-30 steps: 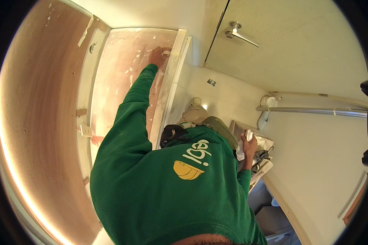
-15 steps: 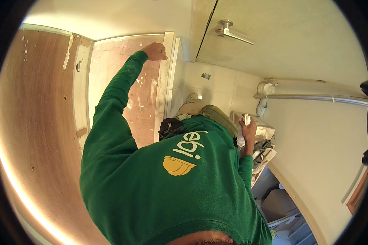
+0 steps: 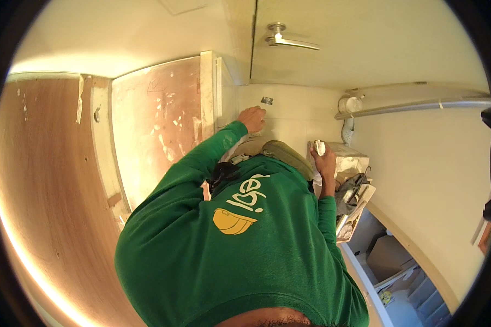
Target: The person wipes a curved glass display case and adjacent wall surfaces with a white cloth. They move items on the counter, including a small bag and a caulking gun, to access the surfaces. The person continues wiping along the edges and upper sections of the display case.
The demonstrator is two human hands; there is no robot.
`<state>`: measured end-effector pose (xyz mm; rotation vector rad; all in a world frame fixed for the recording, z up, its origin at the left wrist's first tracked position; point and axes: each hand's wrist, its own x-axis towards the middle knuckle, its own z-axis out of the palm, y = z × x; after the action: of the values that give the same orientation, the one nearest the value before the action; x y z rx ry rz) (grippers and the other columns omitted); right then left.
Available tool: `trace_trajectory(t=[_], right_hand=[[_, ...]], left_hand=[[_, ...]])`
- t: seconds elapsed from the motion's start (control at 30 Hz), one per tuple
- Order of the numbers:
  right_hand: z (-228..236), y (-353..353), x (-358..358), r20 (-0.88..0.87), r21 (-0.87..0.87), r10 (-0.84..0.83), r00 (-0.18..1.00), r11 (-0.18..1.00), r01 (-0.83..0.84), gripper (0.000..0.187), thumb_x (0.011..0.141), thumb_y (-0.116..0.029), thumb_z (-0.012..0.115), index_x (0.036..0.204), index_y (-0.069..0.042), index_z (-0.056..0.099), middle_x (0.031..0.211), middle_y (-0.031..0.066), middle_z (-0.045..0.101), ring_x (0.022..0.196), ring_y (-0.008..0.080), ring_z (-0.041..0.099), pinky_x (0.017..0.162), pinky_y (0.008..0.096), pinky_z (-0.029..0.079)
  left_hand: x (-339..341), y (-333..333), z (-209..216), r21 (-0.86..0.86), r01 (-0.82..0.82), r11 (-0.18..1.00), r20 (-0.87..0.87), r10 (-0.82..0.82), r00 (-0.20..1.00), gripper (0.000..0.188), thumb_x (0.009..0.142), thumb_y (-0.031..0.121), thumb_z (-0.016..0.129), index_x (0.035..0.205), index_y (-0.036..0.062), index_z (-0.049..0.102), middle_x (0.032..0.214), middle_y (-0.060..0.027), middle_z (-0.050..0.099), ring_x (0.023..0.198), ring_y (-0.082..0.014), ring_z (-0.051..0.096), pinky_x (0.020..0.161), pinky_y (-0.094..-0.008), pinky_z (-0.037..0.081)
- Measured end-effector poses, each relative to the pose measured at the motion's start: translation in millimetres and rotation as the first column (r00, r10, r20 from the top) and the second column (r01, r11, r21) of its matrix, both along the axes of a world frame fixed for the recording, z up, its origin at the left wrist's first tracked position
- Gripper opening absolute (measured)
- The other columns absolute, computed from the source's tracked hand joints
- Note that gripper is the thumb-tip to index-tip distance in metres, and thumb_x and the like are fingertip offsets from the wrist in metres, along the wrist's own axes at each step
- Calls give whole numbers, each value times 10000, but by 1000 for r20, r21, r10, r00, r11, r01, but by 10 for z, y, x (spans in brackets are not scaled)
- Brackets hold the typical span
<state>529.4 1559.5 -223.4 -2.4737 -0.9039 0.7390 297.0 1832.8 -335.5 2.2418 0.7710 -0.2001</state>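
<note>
L hand point(image 3: 251, 119) is in front of the torso, over the pale floor point(image 3: 294, 114), just right of the reddish panel point(image 3: 174, 103) and its pale upright strip point(image 3: 208, 92) — apart from both in view. Fingers look curled; can't tell if anything small is pinched inside.

R hand point(image 3: 326, 162) is closed around a white piece point(image 3: 320, 147), crumpled-looking, one end poking out past the fingers. Exact kind unclear. Hand sits right of the waist, next to an open box point(image 3: 357, 162) w/ a dark bundle point(image 3: 350, 197) and a light tray point(image 3: 361, 213) by it; contact w/ the box can't be judged.

Risks (my read): white piece sticks out w/ only part of it covered, so a slack grip could drop it on the floor or among the box stuff. If it's soft, squeezing too hard could crush it or push material onto the fingers. Box, bundle + tray look loosely piled near the R forearm — a careless elbow swing could tip or spill them. L sleeve point(image 3: 202, 155) crosses in front of the panel's lower part; if the white patches point(image 3: 169, 144) are wet (can't tell), brushing them would smear both. Tight space too: turning fast could bump the door lever point(image 3: 294, 43) or the metal rail point(image 3: 414, 109).
</note>
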Motion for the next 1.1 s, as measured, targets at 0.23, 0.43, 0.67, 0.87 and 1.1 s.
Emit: trace_trajectory(t=[0.23, 0.43, 0.67, 0.87, 1.1], right_hand=[[340, -26, -134, 9, 149, -132, 991, 980, 130, 419, 913, -291, 856, 1283, -119, 759, 1099, 192, 801, 1057, 398, 771, 909, 465, 593], [848, 325, -302, -69, 202, 19, 997, 979, -4, 393, 922, -261, 849, 1296, -185, 755, 1194, 148, 798, 1110, 403, 756, 935, 470, 587], [686, 384, -284, -161, 178, -34, 986, 982, 63, 396, 919, -272, 859, 1289, -172, 761, 1153, 178, 800, 1097, 392, 768, 935, 463, 586], [453, 277, -127, -148, 206, -46, 988, 976, 76, 372, 933, -226, 845, 1286, -136, 764, 1013, 148, 808, 966, 317, 788, 879, 423, 591], [194, 162, 4, -119, 109, -37, 992, 993, 50, 387, 913, -206, 839, 1259, -48, 765, 995, 157, 814, 940, 319, 793, 863, 427, 593]], left_hand=[[676, -272, 461, -738, -103, 667, 137, 298, 945, 97, 942, 57, 674, 960, 26, 584, 975, -119, 653, 857, -249, 728, 674, -406, 626], [824, -557, 1026, -903, 49, 427, 236, 398, 887, 94, 972, 77, 568, 1052, 89, 519, 861, -61, 560, 665, -164, 622, 541, -321, 454], [553, -340, 1304, -933, -197, 303, 15, 577, 816, 265, 962, 82, 521, 1221, 137, 506, 764, -29, 503, 624, -146, 555, 520, -308, 394], [-260, 583, 1087, -891, -339, 304, 87, 844, 530, 464, 912, 77, 523, 1354, 63, 665, 866, -109, 664, 668, -200, 618, 592, -315, 505], [-1128, 1858, 367, -771, -627, 110, 93, 994, 61, 258, 935, 196, 613, 1037, 16, 767, 886, -88, 683, 702, -193, 647, 595, -342, 523]])
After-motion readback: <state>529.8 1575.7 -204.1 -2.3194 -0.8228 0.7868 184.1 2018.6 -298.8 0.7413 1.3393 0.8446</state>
